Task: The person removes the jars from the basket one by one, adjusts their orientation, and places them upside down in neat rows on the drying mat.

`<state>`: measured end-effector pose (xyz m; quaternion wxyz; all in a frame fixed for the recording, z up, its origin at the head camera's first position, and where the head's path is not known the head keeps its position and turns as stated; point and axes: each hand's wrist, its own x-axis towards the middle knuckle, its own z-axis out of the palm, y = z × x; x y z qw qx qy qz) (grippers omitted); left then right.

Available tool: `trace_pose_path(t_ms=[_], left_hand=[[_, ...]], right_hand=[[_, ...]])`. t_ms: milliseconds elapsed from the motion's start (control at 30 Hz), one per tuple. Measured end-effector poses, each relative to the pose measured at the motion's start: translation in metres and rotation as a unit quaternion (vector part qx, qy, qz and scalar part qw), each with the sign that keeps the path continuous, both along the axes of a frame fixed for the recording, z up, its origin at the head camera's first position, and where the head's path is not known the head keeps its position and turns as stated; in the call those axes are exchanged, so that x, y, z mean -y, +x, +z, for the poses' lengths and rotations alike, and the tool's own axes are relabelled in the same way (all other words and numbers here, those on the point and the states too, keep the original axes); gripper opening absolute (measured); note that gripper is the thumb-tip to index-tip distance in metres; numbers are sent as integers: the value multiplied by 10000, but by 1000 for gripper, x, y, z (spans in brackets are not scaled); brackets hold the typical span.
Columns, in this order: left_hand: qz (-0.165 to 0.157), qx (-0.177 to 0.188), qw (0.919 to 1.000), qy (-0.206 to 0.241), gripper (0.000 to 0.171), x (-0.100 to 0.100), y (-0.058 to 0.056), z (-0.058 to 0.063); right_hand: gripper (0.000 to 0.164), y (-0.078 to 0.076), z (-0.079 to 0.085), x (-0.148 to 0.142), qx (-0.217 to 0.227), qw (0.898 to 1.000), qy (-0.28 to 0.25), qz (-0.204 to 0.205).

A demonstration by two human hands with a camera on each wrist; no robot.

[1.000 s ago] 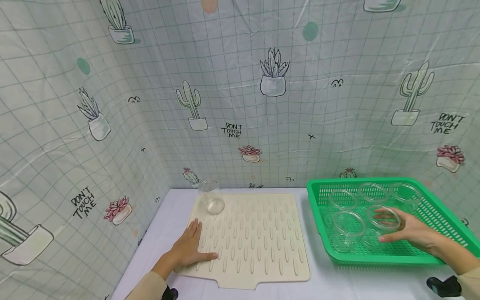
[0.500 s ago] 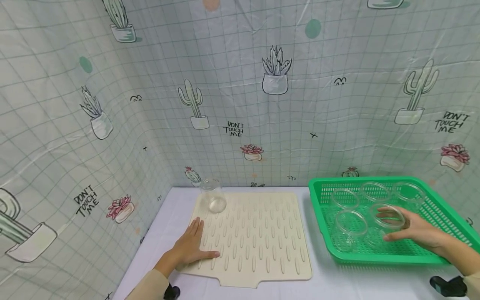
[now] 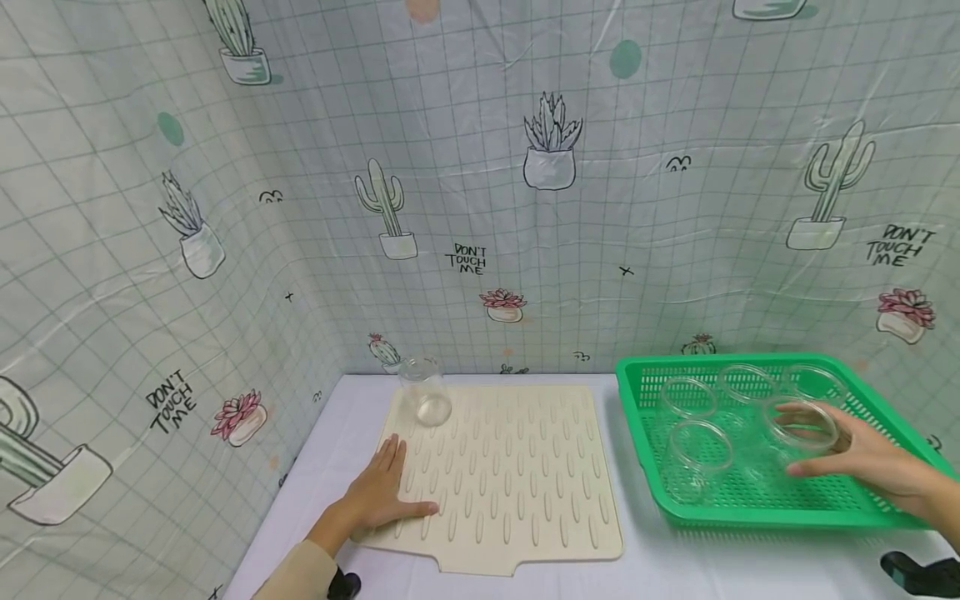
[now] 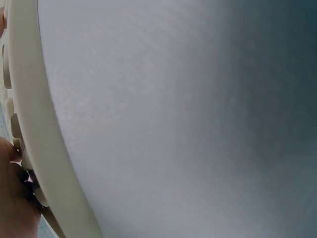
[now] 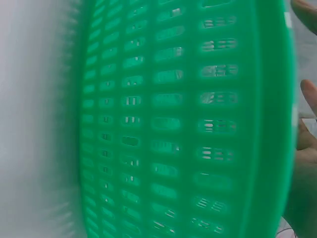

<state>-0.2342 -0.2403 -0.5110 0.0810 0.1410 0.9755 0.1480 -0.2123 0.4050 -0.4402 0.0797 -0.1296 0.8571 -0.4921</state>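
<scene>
My right hand (image 3: 862, 457) grips a clear cup (image 3: 783, 437) over the green basket (image 3: 780, 519), thumb on the near side and fingers round the far side. Several more clear cups stand upright in that basket, one of them a front-left cup (image 3: 699, 454). My left hand (image 3: 378, 493) rests with spread fingers on the left edge of a cream ridged drainer mat (image 3: 525, 500). A single clear cup (image 3: 426, 396) stands at the mat's far left corner. In the right wrist view, the basket wall (image 5: 190, 114) hides the held cup.
A white tablecloth (image 3: 318, 442) lies under mat and basket, with a strip of it between them. Behind and to the left hangs a grid-patterned curtain (image 3: 465, 167) with cactus prints. The basket has a raised rim (image 3: 652, 492) all round.
My right hand has shifted right with the cup, and the cup's rim sits slightly higher in view. The left hand stays on the mat.
</scene>
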Motion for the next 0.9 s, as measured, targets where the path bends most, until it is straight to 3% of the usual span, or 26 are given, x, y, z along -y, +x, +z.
trace_pose_path(t_ms=[300, 467, 567, 700, 800, 900], left_hand=[[-14, 18, 10000, 69, 123, 0, 1, 4], [-25, 23, 9999, 127, 122, 0, 1, 2], [-16, 47, 9998, 195, 121, 1, 1, 2], [63, 127, 9993, 351, 119, 2, 3, 4], [87, 108, 9983, 575, 117, 1, 2, 8], [13, 30, 9967, 808, 116, -1, -1, 15]], right_hand=[[75, 8, 11, -5, -262, 9996, -28, -121], [76, 13, 17, -9, -363, 9976, 338, -485], [75, 15, 21, -9, -421, 9961, 297, -718], [70, 20, 28, -6, -642, 9944, -155, -820], [68, 23, 34, -2, -735, 9907, -818, -798], [65, 24, 40, 4, -852, 9795, -1708, -639]])
